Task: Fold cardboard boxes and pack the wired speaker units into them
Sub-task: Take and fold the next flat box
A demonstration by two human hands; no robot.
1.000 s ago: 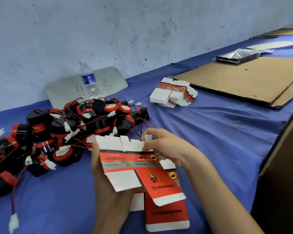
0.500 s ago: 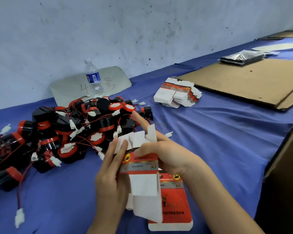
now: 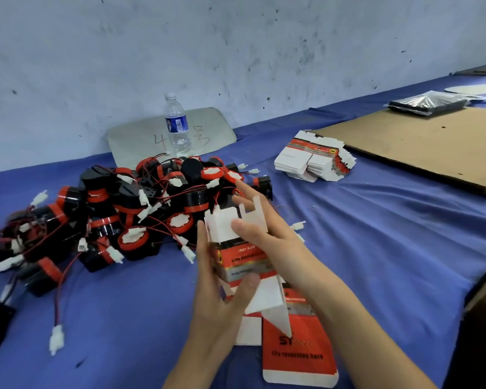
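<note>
Left hand point(image 3: 216, 301): I grip the half-folded box point(image 3: 243, 259) from its left side, with my fingers straight up along the edge and my thumb pressed on the printed front.
Right hand point(image 3: 267, 237): I pinch the white top flaps, thumb on the near face and fingers stretched out behind them.
Box position: it is lifted off the bench point(image 3: 376, 234) between both hands, just in front of the speaker pile, with one white flap hanging down at its lower end.
Box print: red and black bands with a small yellow emblem; the lettering runs upside down to me and is too blurred to read.
Flat box point(image 3: 298, 352): it lies on the bench under my wrists; large letters start "SY" and a line of black capitals sits below, unclear.
Speaker units point(image 3: 141, 209): a tangled heap of black and red units on my left, with red wires and white plugs spilling over the blue cloth.
Stack of flat boxes point(image 3: 312, 161): it sits further back on the right, white sides up, with red edges showing.
Water bottle point(image 3: 177, 127): it stands upright behind the heap; the blue label is not legible.
Grey board point(image 3: 135, 138): it leans on the wall point(image 3: 236, 51), with a handwritten "4" and another mark I cannot make out.
Cardboard sheet point(image 3: 421, 141): it lies flat on the far right, with a shiny dark packet point(image 3: 427, 103) at its back edge.
Brown carton point(image 3: 483, 318): only its edge shows, at my right.
</note>
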